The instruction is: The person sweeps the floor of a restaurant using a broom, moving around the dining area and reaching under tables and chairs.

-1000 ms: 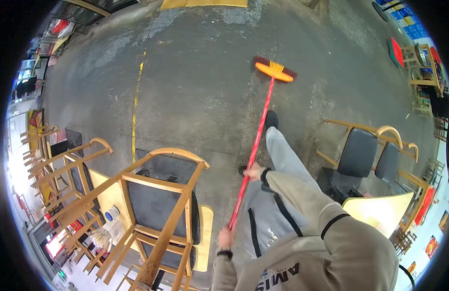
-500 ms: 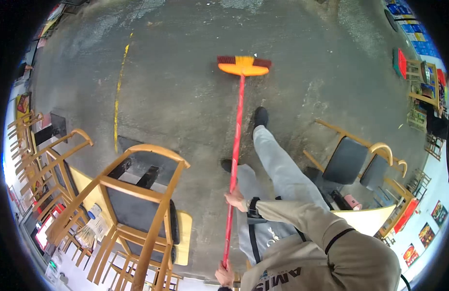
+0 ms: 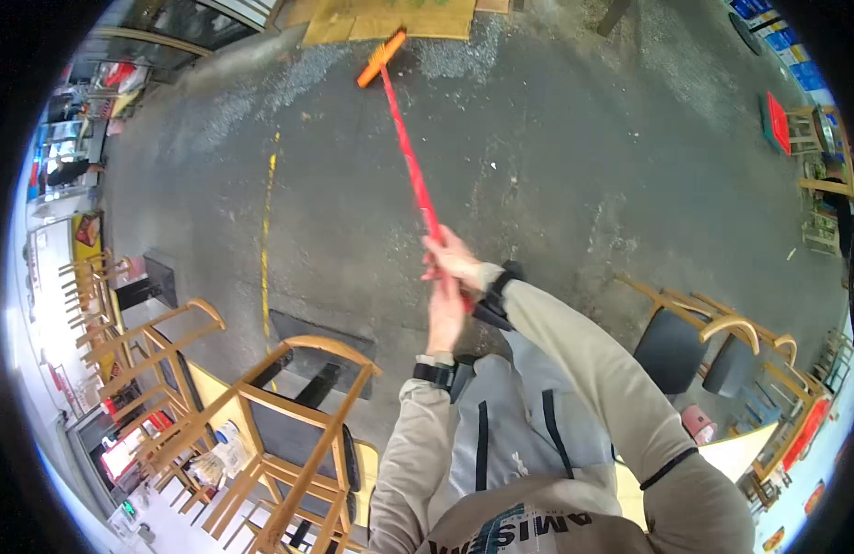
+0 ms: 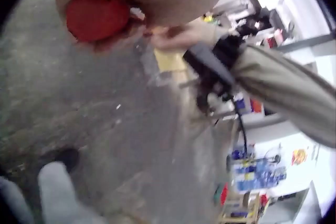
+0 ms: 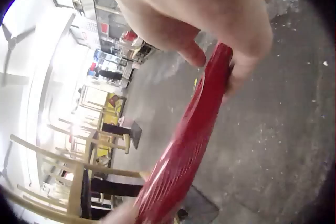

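A broom with a red handle (image 3: 408, 152) reaches forward over the grey floor. Its orange head (image 3: 383, 61) is far out at the upper left, turned slantwise at the edge of a yellowish board. My right hand (image 3: 455, 260) grips the handle higher up, and in the right wrist view its fingers curl round the red shaft (image 5: 181, 145). Just below it my left hand (image 3: 445, 319) holds the handle near its end. The round red butt (image 4: 97, 19) shows inside the left hand's curl in the left wrist view.
Wooden chairs (image 3: 298, 406) sit upturned on a table at the left. More chairs with dark seats (image 3: 669, 351) are at the right. The flat yellowish board (image 3: 436, 23) lies at the top. A yellow line (image 3: 266, 231) runs along the floor.
The broom head has swung from right of centre across to the left and further forward. Both hands have moved forward with the handle, and they are now closer together.
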Demonstrator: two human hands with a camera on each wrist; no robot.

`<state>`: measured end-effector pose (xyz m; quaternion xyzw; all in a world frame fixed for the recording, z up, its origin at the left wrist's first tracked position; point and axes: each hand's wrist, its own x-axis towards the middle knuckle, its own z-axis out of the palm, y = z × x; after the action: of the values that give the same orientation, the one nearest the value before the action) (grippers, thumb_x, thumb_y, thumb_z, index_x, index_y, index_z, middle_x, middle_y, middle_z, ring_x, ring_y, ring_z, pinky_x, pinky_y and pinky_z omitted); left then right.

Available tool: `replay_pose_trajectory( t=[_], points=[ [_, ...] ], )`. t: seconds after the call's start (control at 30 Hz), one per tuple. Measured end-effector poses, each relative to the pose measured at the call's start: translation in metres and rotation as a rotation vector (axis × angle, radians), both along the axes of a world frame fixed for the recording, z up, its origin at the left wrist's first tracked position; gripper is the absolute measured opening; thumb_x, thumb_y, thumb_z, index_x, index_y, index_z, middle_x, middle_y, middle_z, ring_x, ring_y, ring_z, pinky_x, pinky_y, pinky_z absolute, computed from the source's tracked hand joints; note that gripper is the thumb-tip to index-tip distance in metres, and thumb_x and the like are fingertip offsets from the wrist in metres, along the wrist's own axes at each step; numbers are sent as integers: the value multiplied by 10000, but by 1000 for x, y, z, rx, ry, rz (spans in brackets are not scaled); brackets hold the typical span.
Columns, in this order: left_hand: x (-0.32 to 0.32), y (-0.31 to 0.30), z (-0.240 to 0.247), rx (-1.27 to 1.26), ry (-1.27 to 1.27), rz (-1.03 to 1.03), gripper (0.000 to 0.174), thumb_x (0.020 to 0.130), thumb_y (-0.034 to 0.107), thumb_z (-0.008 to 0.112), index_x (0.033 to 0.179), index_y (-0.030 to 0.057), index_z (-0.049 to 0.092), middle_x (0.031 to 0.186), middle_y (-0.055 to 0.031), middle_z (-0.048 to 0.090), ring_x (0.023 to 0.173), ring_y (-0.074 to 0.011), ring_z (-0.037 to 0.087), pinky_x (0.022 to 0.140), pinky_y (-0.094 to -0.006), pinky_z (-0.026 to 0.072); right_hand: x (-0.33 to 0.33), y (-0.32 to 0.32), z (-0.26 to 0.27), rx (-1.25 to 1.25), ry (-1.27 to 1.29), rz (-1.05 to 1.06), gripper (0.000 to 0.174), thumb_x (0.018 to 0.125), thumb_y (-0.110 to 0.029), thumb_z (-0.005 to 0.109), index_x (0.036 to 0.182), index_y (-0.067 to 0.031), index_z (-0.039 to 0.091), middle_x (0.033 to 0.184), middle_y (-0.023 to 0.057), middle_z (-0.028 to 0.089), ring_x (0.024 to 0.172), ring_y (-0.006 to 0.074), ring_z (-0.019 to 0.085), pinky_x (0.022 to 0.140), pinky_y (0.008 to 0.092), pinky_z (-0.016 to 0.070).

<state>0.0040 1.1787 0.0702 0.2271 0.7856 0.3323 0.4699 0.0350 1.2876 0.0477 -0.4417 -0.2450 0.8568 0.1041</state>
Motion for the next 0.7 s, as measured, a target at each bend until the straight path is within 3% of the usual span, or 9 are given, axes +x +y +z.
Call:
replay_pose_trajectory(
  t=[0.1, 0.13, 0.17, 0.27, 0.43, 0.53, 0.6, 0.67, 0.7],
  points=[
    [33, 3, 28, 2, 303, -545, 452, 944, 364, 352, 1313, 102, 349, 989, -268, 593, 899, -452, 565, 736, -529, 456, 63, 9, -22, -47, 12, 48, 368, 947, -329, 492, 1239, -135, 381, 789, 19, 499, 580, 97, 482, 469, 294, 456],
    [39, -14, 14, 1, 322, -700, 429, 960, 392, 330, 1162, 46, 482, 991, -216, 616, 813, -407, 610, 721, -456, 470, 87, -6, -48, 102, 10, 82, 362, 949, -342, 488, 1230, -139, 385, 715, 13, 477, 525, 91, 457, 439, 277, 402],
    [45, -9, 27, -155, 131, -618, 397, 954, 376, 362, 1101, 42, 519, 1000, -191, 617, 736, -385, 619, 725, -443, 483, 124, -6, -18, 32, -15, 180, 361, 950, -335, 489, 1229, -130, 386, 632, -3, 435, 464, 91, 411, 430, 276, 366],
    [76, -7, 35, -347, 225, -555, 367, 938, 362, 423, 1047, 38, 555, 1041, -152, 609, 781, -340, 623, 754, -416, 490, 214, -55, -13, 98, -261, 209, 381, 966, -348, 442, 1265, -117, 392, 590, -27, 406, 435, 76, 376, 387, 250, 320],
    [155, -8, 4, 261, 277, -848, 315, 902, 279, 496, 1066, 17, 562, 1148, -155, 555, 1098, -309, 518, 921, -391, 435, 341, -158, 76, 162, -540, 297, 264, 954, -316, 455, 1031, -71, 512, 670, 17, 513, 560, 96, 485, 504, 269, 400],
    [205, -23, -19, 433, 91, -1145, 233, 879, 271, 504, 866, 54, 590, 996, -119, 554, 950, -275, 527, 844, -379, 415, 390, -229, 143, 232, -903, 420, 284, 941, -307, 471, 871, -40, 536, 550, 96, 494, 516, 178, 520, 501, 330, 412],
    [225, -43, -37, 560, 135, -1295, 389, 866, 401, 485, 680, 88, 622, 710, -89, 590, 763, -253, 571, 797, -362, 408, 405, -255, 201, 241, -991, 457, 372, 954, -338, 444, 816, -15, 566, 525, 71, 506, 491, 165, 509, 471, 319, 379],
    [239, -60, -39, 490, 109, -1471, 488, 847, 473, 470, 567, 95, 599, 648, -81, 578, 706, -251, 576, 731, -380, 421, 402, -276, 228, 205, -1102, 398, 470, 959, -348, 426, 688, 7, 571, 498, 122, 480, 463, 215, 515, 450, 354, 357],
    [251, -86, -52, 673, 142, -1281, 461, 849, 446, 474, 592, 98, 631, 632, -85, 582, 685, -250, 580, 706, -388, 424, 407, -285, 246, 189, -1101, 486, 478, 922, -476, 446, 931, -49, 660, 808, 205, 666, 704, 325, 644, 643, 382, 492]
  ],
)
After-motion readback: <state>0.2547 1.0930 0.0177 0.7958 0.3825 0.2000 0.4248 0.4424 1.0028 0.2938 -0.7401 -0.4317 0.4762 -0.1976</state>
